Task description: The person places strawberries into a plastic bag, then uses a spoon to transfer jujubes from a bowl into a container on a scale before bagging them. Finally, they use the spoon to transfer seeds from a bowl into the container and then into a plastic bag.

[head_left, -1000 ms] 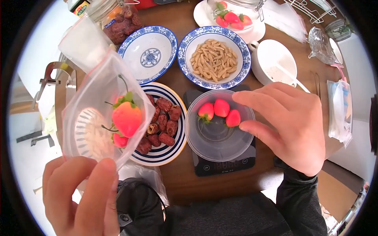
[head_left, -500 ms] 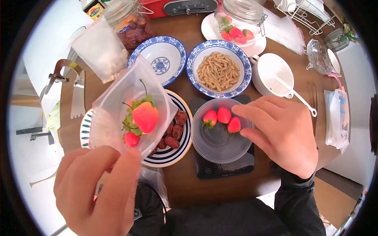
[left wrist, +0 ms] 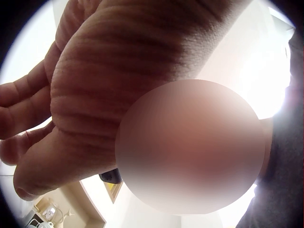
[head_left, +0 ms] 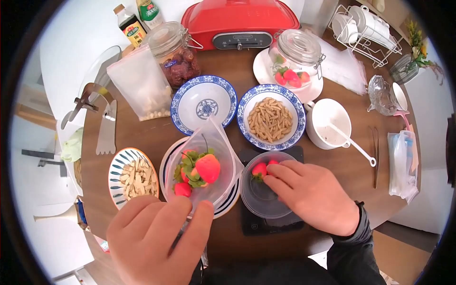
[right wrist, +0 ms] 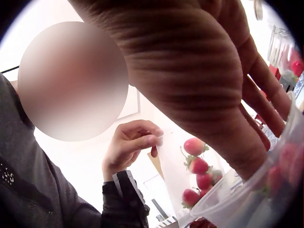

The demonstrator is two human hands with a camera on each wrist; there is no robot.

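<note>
In the head view my left hand [head_left: 159, 242] pinches the lower edge of a clear plastic bag [head_left: 224, 147] between thumb and fingers. Several red strawberries [head_left: 208, 168] with green leaves lie inside it, and the bag's mouth faces the right. My right hand [head_left: 316, 194] reaches down into a round clear plastic container [head_left: 261, 206] standing on a black kitchen scale [head_left: 268, 227]. Its fingertips are right at the strawberries [head_left: 259, 170] there, partly covering them; I cannot tell whether they grip one. In the right wrist view the bag of strawberries [right wrist: 197, 165] hangs beside the container's rim [right wrist: 213, 202].
Behind the hands stand a blue-and-white bowl [head_left: 190, 121] and a bowl of tan finger-shaped pieces [head_left: 270, 119]. A striped plate [head_left: 230, 199] lies under the bag. A white pot [head_left: 330, 133] with a spoon is at right; glass jars [head_left: 178, 61] and a red appliance [head_left: 237, 21] are farther back.
My left hand and the bag have moved right, toward the container. The right hand has gone from the container's rim down into it, its fingers now over the strawberries. The head view has tilted up.
</note>
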